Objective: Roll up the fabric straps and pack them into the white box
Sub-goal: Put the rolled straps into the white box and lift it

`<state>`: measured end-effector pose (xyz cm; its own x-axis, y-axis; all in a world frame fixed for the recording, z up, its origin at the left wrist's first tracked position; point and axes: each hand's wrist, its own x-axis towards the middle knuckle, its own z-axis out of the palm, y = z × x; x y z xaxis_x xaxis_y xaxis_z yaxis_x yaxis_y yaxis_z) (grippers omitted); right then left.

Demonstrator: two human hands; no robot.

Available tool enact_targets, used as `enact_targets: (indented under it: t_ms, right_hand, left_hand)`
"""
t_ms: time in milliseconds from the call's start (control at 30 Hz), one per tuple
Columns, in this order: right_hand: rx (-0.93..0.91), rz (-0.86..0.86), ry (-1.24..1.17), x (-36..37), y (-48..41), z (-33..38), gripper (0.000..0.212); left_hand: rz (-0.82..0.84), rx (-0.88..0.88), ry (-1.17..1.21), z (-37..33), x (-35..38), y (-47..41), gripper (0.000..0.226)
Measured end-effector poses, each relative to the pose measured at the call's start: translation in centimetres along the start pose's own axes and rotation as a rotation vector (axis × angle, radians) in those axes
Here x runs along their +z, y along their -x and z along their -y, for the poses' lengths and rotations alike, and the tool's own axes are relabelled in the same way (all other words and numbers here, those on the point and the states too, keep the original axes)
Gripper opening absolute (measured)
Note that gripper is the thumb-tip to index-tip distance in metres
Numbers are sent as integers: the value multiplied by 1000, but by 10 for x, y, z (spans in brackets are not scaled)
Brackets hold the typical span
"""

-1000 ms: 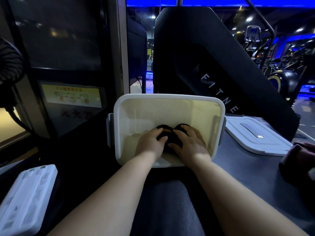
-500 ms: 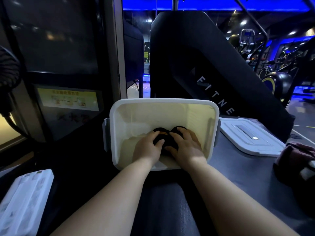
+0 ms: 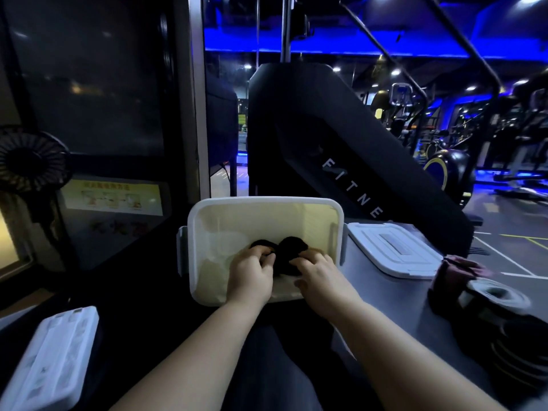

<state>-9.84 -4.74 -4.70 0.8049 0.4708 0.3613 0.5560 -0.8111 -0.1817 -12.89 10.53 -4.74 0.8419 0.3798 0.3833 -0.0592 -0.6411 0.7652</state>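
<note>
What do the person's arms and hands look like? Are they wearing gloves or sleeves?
No gloves, no sleeves in view: the left hand and right hand are bare, and so are the left arm and right arm. I see no watch, ring or bracelet.

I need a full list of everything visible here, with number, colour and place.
white box: one, white, centre of the grey surface
black rolled straps: two, black, inside the box
lid: one, white, right of the box
tray: one, white, lower left
dark red roll: one, dark red, far right
grey roll: one, grey, beside it
fan: one, black, far left
gym machine: one, black, behind the box
left hand: one, bare, gripping the left strap roll
right hand: one, bare, gripping the right strap roll
</note>
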Motion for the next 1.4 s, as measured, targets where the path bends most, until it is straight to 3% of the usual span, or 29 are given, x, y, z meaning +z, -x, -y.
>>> enact_targets:
  t_ms: [200,333,600,733,800,967,1067,1200,1300,1400]
  right_hand:
    - [14,24,5,-33,76,-32,44]
    - [64,-50,33,-54,129,-53,37]
    - [249,-527,16,-82,210,-101,27]
    - [434,-765,-71,-89,228,-117,22]
    - [554,-803,-161,-87,231,-126,29]
    - [867,-644,-495,-84,230,-138,49]
    - [886,-578,-538,-83,227,-146,56]
    - [802,-541,-541,-77,224,-156,88]
    - [789,-498,-575,-81,221,-146,85]
    - [798,-396,-543,-80,214,-132,62]
  left_hand:
    - [199,42,-2,-23,26,51,25]
    - [356,31,37,-53,48,84,23]
    - [545,4,141,-113,99,140,26]
    - [623,-7,261,-136,126,156,22]
    - [659,-4,276,-147,136,162,24]
    - [728,38,285,-165,150,167,38]
    - [771,28,280,-172,152,169,45]
    - [784,-5,327,-172,157,169,56]
    - [744,17,322,-168,150,165,55]
    - [690,0,304,-158,138,157,71]
